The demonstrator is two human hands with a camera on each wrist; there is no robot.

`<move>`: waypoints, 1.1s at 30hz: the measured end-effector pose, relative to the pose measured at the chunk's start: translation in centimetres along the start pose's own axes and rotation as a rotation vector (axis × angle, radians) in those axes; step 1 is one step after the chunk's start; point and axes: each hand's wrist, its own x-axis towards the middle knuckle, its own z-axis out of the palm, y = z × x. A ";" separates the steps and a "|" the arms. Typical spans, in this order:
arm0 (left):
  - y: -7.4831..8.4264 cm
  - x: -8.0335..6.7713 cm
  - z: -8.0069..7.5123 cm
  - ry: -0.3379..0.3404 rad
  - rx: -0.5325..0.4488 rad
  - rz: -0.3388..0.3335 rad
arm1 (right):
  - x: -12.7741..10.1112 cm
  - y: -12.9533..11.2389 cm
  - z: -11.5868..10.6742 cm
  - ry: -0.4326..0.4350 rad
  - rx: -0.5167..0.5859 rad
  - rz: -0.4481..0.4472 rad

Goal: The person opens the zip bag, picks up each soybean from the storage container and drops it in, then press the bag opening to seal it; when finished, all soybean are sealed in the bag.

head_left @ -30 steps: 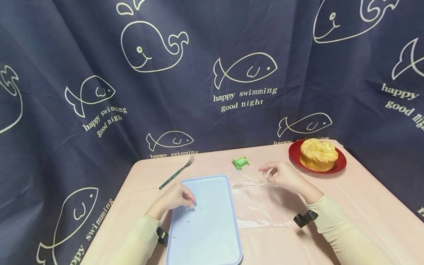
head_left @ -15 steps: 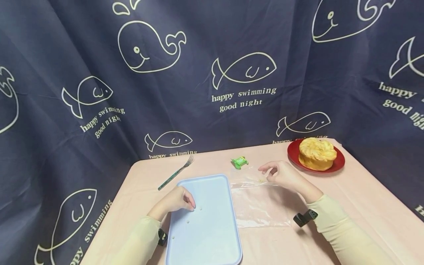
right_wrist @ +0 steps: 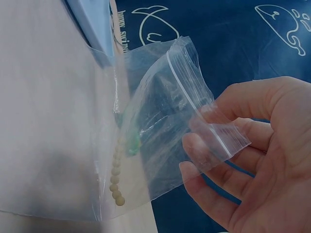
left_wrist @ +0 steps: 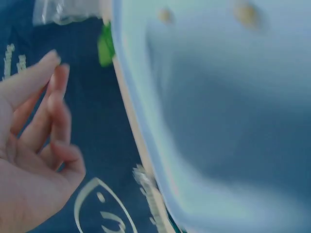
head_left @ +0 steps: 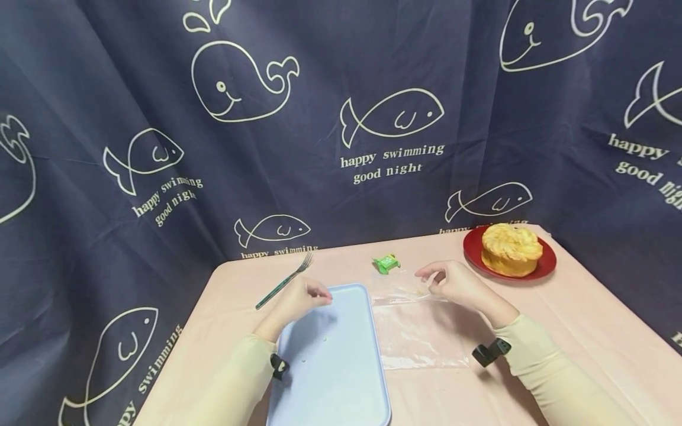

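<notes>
My left hand (head_left: 301, 299) hovers over the far left part of the light blue tray (head_left: 341, 384). In the left wrist view, its thumb and index fingertips (left_wrist: 60, 73) come together; I cannot tell whether something small sits between them. Small round pale beads (left_wrist: 248, 13) lie on the tray. With curled fingers, my right hand (right_wrist: 272, 160) holds the zip edge of a clear zip-lock bag (right_wrist: 165, 102). The rest of the bag lies flat beside the tray. A row of tan beads (right_wrist: 115, 178) shows through the plastic in the bag's crease.
A fork (head_left: 285, 281) with a dark green handle lies left of the tray's far end. Behind the bag sits a small green wrapped packet (head_left: 386, 263). At the far right corner, a red plate (head_left: 471, 251) carries a round golden bread (head_left: 511, 251).
My left hand has risen from the tray surface and shifted toward the tray's far end. The right hand and the bag stay in place.
</notes>
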 end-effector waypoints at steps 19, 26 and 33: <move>10.1 6.6 7.8 0.154 -0.066 0.188 | 0.2 0.0 0.0 -0.010 -0.021 -0.020; 10.2 6.9 9.1 0.129 -0.004 0.183 | 0.0 -0.1 0.3 -0.013 -0.009 0.009; 9.9 6.3 8.1 0.131 -0.081 0.176 | -0.1 -0.3 -0.1 -0.006 -0.029 0.010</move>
